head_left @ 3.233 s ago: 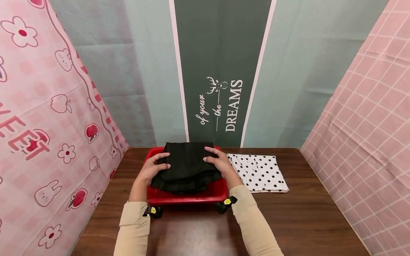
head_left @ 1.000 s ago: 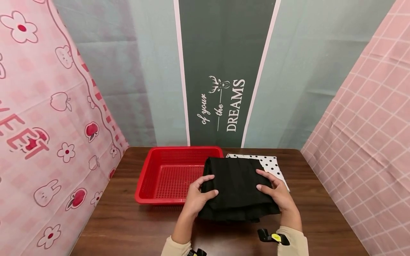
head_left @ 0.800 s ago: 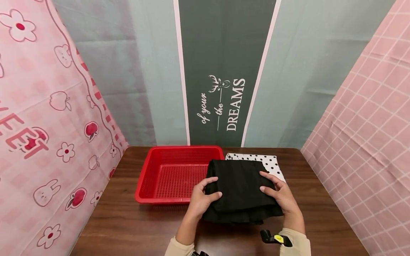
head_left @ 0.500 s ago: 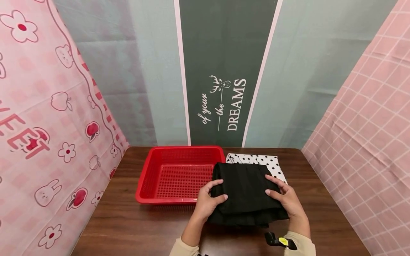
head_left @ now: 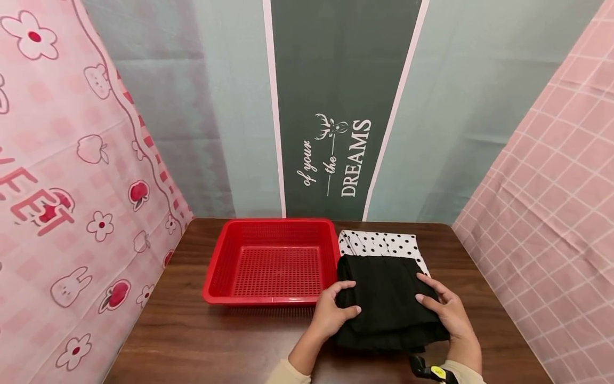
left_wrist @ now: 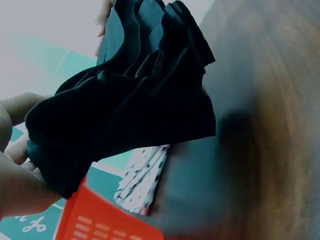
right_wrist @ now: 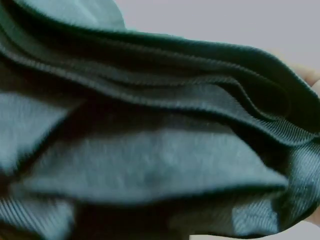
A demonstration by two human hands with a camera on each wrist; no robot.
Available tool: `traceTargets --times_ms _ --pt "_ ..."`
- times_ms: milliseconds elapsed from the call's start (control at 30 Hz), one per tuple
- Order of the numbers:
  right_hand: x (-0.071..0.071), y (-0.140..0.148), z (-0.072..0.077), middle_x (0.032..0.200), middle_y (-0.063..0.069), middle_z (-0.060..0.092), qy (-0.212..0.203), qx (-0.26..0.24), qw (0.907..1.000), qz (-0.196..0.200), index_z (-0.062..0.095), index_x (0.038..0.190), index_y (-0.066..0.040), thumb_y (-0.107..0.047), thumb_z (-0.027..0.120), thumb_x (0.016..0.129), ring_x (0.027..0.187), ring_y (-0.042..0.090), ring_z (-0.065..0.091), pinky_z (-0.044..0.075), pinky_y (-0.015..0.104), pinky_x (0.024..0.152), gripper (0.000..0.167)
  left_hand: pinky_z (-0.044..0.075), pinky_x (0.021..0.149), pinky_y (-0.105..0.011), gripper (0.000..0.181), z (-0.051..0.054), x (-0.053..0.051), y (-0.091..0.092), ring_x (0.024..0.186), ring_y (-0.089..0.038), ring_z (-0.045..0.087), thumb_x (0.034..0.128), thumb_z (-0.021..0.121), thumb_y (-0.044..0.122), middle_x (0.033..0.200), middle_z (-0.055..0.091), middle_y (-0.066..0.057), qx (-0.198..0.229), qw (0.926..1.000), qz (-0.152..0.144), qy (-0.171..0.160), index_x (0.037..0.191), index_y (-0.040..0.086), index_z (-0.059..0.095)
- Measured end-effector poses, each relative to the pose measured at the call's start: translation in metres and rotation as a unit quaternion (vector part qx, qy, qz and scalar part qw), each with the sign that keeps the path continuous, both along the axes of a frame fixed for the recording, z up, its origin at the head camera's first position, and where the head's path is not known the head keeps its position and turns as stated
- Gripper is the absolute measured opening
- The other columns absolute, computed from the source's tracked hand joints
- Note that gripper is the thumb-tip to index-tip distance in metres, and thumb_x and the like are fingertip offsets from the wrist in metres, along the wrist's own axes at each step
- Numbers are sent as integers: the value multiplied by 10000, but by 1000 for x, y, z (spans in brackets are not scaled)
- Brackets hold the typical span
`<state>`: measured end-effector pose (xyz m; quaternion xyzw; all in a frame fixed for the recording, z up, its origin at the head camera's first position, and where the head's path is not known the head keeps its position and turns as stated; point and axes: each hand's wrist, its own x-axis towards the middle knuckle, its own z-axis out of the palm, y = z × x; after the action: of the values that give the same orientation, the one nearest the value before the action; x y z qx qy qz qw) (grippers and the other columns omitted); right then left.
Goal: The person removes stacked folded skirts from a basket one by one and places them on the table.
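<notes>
A folded black cloth (head_left: 386, 298) is held at its two sides, thumbs on top, right of the basket. My left hand (head_left: 331, 314) grips its left side, and my right hand (head_left: 448, 312) grips the opposite side. Seen from the left wrist, the black cloth (left_wrist: 135, 110) hangs above the table with its layers loosely stacked; my left hand (left_wrist: 20, 175) pinches one edge. Layered folds of the black cloth (right_wrist: 145, 155) fill most of the right wrist view, with a little of my right hand (right_wrist: 307, 75) showing. Fingers beneath the cloth are hidden.
A red plastic basket (head_left: 211, 277) stands at the back left, its slotted bottom showing. Behind the black cloth lies a folded white cloth with black dots (head_left: 379, 242), partly covered from view. Fabric curtains surround the brown wooden table (head_left: 192, 341) on three sides.
From over the red basket, both hands have carried the black cloth right and towards me. In the last second it has moved further that way, uncovering more of the dotted cloth.
</notes>
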<state>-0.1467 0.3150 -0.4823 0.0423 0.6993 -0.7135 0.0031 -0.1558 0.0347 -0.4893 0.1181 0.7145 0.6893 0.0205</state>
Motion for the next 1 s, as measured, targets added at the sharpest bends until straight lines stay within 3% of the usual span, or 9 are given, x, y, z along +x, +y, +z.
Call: traceTargets --times_ms 167,500,800,1000 --pt "9 11 -7 1094 -159 617 -83 -49 9998 -196 531 1336 -149 2 625 867 824 120 640 530 296 643 501 420 850 -273 488 -10 5 15 984 -107 532 671 770 -19 1090 613 35 -460 9989 -81 29 1115 152 663" --pt "18 28 -19 1071 -132 635 -128 -393 9986 -323 540 1329 -149 16 599 879 825 118 640 530 291 654 482 416 844 -281 504 -20 9 33 994 -117 520 655 791 17 1093 610 39 -915 9956 -202 34 1115 175 659" --pt "6 37 -27 1041 -162 636 -384 -244 9975 -541 572 1302 -190 -49 639 872 827 88 626 518 261 669 458 409 855 -283 518 -35 4 41 1005 -116 517 642 807 48 1088 608 41 -1182 9927 -244 -60 1116 178 646" --pt "5 36 -38 998 -168 640 -638 -332 9949 -712 635 1232 -228 -47 647 862 784 87 624 516 254 644 412 409 868 -303 526 -44 6 42 1025 -161 522 631 819 56 1091 613 -7 -1332 9901 -399 -192 1118 139 637"
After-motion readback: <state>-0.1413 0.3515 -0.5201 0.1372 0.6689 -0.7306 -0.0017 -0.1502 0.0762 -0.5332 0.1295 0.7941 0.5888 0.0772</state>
